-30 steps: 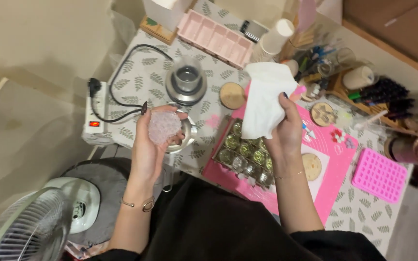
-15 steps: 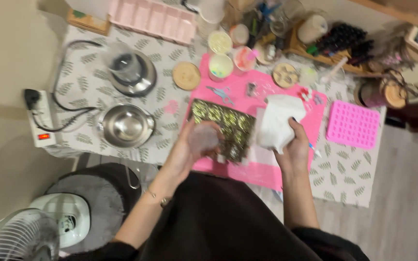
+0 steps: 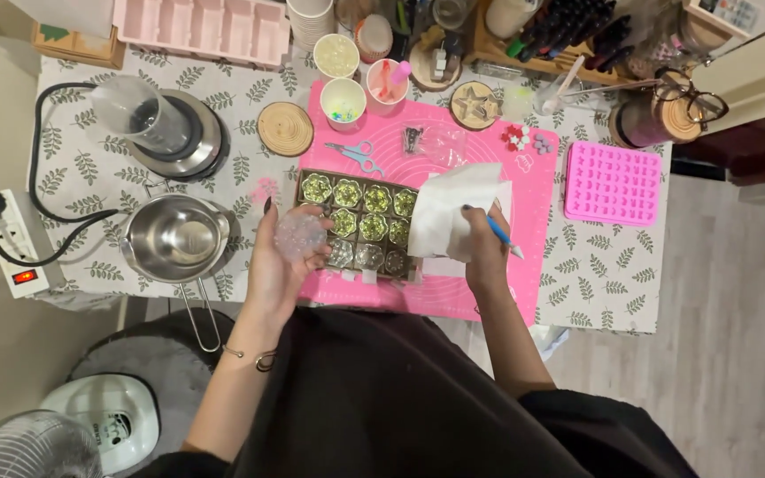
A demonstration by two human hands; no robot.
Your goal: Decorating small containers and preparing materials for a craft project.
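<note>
From the head camera, the left hand (image 3: 283,257) has its grip curled around a clear round mould piece (image 3: 299,235), held just above the left edge of the tray of flower cups (image 3: 360,221) on the pink mat (image 3: 489,292). The right hand (image 3: 482,243) grips a white tissue (image 3: 449,208) and a blue-handled tool (image 3: 499,234) over the tray's right side. A steel pot (image 3: 177,237) stands on the table (image 3: 90,168) left of the mat, scissors (image 3: 356,155) lie above the tray, and a pink mould (image 3: 614,183) sits to the right.
</note>
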